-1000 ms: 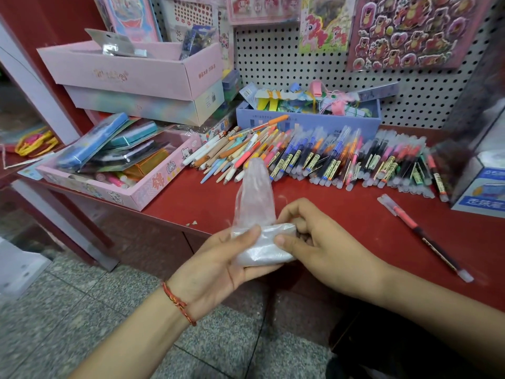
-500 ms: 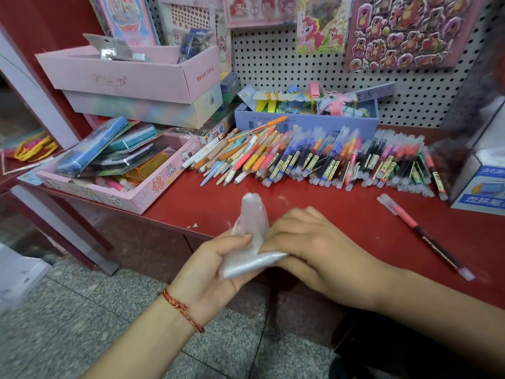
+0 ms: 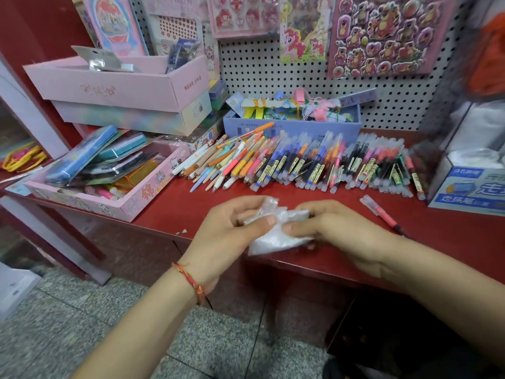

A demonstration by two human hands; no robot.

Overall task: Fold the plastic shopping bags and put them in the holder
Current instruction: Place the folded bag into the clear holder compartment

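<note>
Left hand (image 3: pixel 226 236) and right hand (image 3: pixel 336 231) both pinch the folded plastic bag (image 3: pixel 273 240), thumbs on top. Its long axis lies roughly crosswise over the worktop (image 3: pixel 451 242) edge.

Fingers of the left hand (image 3: pixel 226 236) and right hand (image 3: pixel 338 233) cover much of the bag (image 3: pixel 273 243), the lone pen (image 3: pixel 381 213) loses its near end behind the right wrist, the blue box (image 3: pixel 470 192) is cut by the right edge, and the pens (image 3: pixel 314 165) carry labels too small to read.

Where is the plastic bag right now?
Head view, centre: the plastic bag is held between the left hand and right hand, over the red counter, just before the pens.
</note>
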